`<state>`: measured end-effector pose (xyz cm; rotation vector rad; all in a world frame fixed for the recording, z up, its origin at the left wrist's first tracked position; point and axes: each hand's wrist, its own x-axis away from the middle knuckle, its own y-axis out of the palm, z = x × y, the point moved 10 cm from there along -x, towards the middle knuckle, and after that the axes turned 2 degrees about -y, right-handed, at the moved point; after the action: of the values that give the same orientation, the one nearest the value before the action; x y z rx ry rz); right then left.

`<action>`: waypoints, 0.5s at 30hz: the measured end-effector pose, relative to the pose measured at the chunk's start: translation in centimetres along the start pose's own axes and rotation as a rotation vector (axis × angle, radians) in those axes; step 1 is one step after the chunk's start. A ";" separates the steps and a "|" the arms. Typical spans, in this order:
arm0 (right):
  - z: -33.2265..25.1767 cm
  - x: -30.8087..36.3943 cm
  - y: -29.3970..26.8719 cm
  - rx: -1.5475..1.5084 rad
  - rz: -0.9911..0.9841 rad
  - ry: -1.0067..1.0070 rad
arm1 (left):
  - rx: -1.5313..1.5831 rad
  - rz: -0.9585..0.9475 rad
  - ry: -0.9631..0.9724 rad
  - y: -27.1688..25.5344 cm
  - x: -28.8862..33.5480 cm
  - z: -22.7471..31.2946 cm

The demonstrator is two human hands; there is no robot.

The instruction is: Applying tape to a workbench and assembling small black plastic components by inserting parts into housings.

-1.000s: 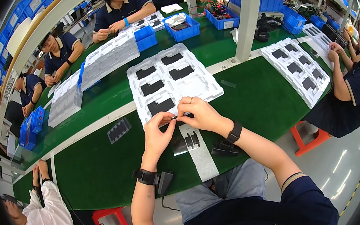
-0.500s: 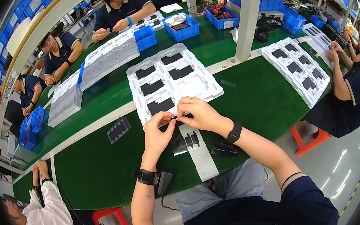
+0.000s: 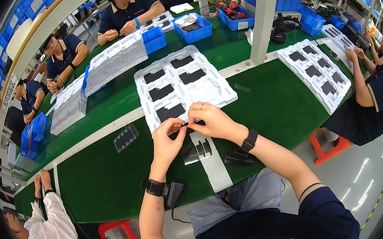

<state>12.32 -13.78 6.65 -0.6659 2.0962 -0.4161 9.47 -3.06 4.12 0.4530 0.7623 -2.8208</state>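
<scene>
My left hand and my right hand meet at the near edge of a white molded tray. Both are closed, thumb against fingers, on a small thin black piece mostly hidden by the fingertips. Several flat black parts lie in the tray's pockets; one pocket on the near right side holds none. Below my hands, a clear sheet with black stickers rests across a white strip on the green mat.
Another clear sheet with dark patches lies to the left. A black device sits near my right forearm. On the right stands a second filled tray, beside a co-worker. A grey post rises behind; blue bins and co-workers line the far side.
My hands stay almost in place, fingertips still together on the small black piece. The view has shifted very slightly.
</scene>
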 end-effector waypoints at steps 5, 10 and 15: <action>-0.1 -0.1 0.0 -0.001 -0.003 -0.009 | 0.007 0.004 -0.002 0.0 0.0 -0.1; -0.3 -0.1 -0.1 0.002 0.009 -0.016 | -0.012 0.004 0.019 0.0 0.0 -0.1; -0.4 0.0 -0.2 -0.003 0.023 -0.039 | -0.006 0.002 0.016 0.1 0.0 -0.1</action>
<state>12.10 -13.90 6.97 -0.6459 2.0665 -0.3840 9.55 -3.04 3.98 0.4759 0.7726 -2.8161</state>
